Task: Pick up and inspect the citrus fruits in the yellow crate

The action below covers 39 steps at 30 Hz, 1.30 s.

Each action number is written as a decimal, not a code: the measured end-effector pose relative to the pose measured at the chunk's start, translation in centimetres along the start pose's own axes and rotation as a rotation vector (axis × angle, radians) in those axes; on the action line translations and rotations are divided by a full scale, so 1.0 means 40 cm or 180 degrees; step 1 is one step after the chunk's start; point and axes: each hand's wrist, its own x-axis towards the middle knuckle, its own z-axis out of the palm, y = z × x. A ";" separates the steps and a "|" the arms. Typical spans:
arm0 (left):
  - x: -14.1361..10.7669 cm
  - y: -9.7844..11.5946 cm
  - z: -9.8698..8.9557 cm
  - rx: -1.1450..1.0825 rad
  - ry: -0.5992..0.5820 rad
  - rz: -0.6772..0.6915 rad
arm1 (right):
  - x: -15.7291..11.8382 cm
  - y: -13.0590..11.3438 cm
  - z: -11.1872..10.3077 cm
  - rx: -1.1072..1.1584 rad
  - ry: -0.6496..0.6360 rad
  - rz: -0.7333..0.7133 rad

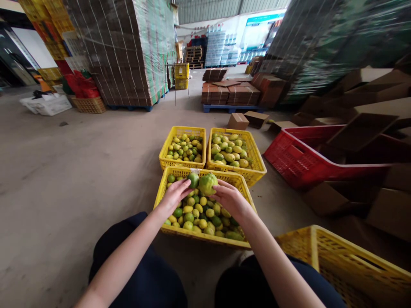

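Note:
My left hand [175,194] grips a small dark green lime [193,180] at its fingertips. In my right hand [229,197] is a larger, bumpy yellow-green citrus fruit [208,184], held beside the lime. Both fruits are above the near yellow crate [205,240], which is filled with green and yellow lemons and limes [195,211]. Behind it stand two more yellow crates: the left crate [163,155] contains small mixed citrus, and the right crate [257,164] contains larger yellow-green fruit.
A red crate [290,149] with cardboard boxes [340,199] lies to the right. Another yellow crate [349,256] stands by my right knee. Wrapped pallet stacks [109,51] rise at both sides. Flattened cartons [231,93] sit on a blue pallet [221,108] farther back.

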 end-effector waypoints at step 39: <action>-0.001 0.002 0.004 0.0014 0.0126 -0.0163 | 0.010 0.008 -0.001 0.0262 0.0281 0.0298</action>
